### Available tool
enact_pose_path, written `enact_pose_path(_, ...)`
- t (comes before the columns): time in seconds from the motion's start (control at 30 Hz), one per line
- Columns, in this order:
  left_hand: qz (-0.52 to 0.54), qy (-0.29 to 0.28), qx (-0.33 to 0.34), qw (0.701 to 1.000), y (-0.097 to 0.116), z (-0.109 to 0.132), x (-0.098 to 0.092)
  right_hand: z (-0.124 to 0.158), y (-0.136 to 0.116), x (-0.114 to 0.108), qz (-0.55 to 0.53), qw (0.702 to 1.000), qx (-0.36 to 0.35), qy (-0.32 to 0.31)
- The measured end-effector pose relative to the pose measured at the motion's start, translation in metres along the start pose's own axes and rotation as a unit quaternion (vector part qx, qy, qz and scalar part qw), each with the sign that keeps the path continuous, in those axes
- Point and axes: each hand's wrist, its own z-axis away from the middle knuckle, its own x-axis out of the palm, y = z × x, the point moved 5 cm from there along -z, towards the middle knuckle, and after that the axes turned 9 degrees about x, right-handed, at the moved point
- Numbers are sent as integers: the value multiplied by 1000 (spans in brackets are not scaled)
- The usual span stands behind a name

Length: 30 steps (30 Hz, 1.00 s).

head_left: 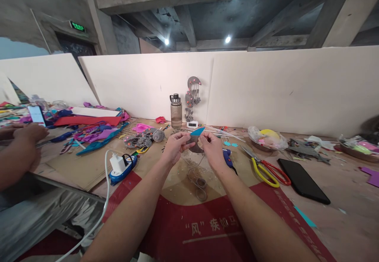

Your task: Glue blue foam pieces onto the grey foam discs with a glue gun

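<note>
Between my two hands is a flat grey rounded piece [196, 147] with a blue pointed piece [196, 132] at its upper edge. My left hand [177, 146] pinches it from the left. On the right side, my right hand [211, 146] has its fingertips closed on the same grey and blue work. How the two pieces are joined is hidden by the fingers. Grey yarn [200, 183] lies in loops on the board beneath. Just right of my right hand rests a blue glue gun [227, 157], partly covered.
Yellow-and-red-handled scissors [265, 169] and a black phone [303, 180] lie to the right. Left are a power strip [122, 170] with a white cable and a ball of grey yarn [158, 134]. A bottle [176, 112] stands behind. Another person's hand [29, 135] is far left.
</note>
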Motion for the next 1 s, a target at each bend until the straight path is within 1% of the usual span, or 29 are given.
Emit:
enact_pose_path(0.2,-7,28,7,1000,-1,-1,-4,4,-7,3,12,1000,0,-8)
enact_pose_path(0.37,-1,43,-15,999,-6,-4,-9,5,-6,4,16,1000,7,-17)
enact_pose_path(0.53,8,52,-32,998,-5,-3,-8,2,-4,4,19,999,13,-28)
enact_pose_path(0.7,22,51,-45,997,-5,-3,-8,-3,0,3,1,998,8,-66)
enact_pose_path(0.87,20,57,-90,994,-9,-4,-12,-5,1,3,5,994,11,-111)
enact_pose_path(1.0,19,55,-117,991,-12,-6,-15,-7,1,0,25,991,27,-125)
